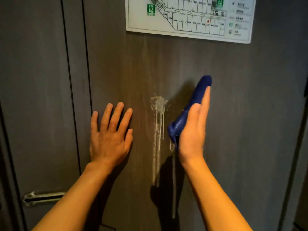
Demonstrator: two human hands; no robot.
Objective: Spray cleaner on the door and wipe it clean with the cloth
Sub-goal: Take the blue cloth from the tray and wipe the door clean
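The dark grey-brown door (233, 114) fills the view. White foamy cleaner (158, 105) sits at its middle and runs down in several streaks. My left hand (110, 135) lies flat on the door, fingers spread, just left of the foam. My right hand (195, 129) is turned edge-on to the right of the foam and presses a blue cloth (190, 105) against the door. The cloth sticks out above my fingertips and bunches below my palm. No spray bottle is in view.
A white evacuation plan sign (190, 17) is fixed to the door above the foam. A metal lever handle (43, 197) juts out at the lower left. Vertical frame lines (70, 80) run down the left side.
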